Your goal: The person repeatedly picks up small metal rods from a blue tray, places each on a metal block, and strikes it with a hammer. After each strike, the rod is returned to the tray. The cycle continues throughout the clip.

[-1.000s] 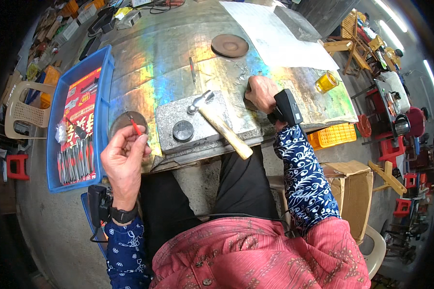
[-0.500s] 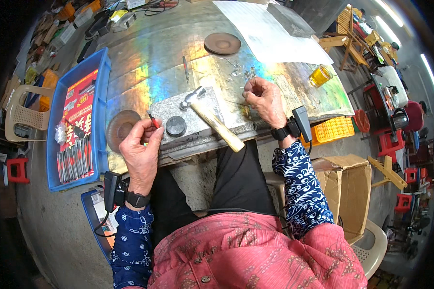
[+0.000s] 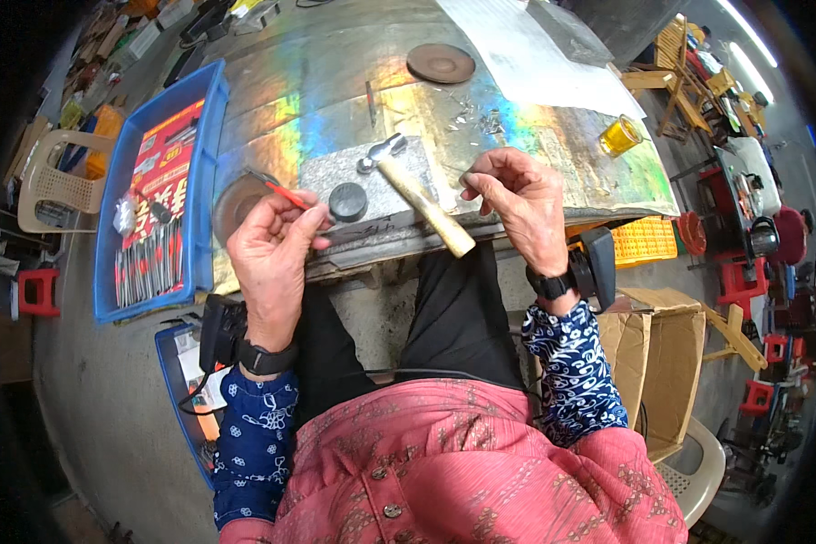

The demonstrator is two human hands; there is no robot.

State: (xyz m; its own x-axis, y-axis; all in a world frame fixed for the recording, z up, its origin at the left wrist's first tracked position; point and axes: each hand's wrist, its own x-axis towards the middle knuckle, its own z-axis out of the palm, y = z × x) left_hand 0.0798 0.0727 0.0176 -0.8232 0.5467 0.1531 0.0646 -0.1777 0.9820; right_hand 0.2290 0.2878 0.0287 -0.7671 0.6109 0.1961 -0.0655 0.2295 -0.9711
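My left hand (image 3: pixel 276 254) is closed at the near left of the table, pinching a slim red-handled tool (image 3: pixel 284 192) with a dark, narrow end that points up and left. My right hand (image 3: pixel 517 199) hovers over the table's near edge, thumb and fingertips pressed together on something too small to name. Between the hands a grey stone block (image 3: pixel 325 172) lies on the table. A hammer (image 3: pixel 426 207) with a pale wooden handle rests across it, the handle overhanging the near edge. A round black puck (image 3: pixel 347 202) sits at the block's near left part.
A blue tray (image 3: pixel 210 145) at left holds a row of red-and-dark slim tools (image 3: pixel 150 267). A brown dish (image 3: pixel 441 63), scattered metal bits (image 3: pixel 480 121), a slim tool (image 3: pixel 370 104) and a glass of yellow liquid (image 3: pixel 619 136) stand farther back. Another brown dish (image 3: pixel 231 207) is behind my left hand.
The red-handled tool has swung into fuller view, its dark end pointing up-left. My right hand has come nearer the table's edge. The whole view has shifted slightly.
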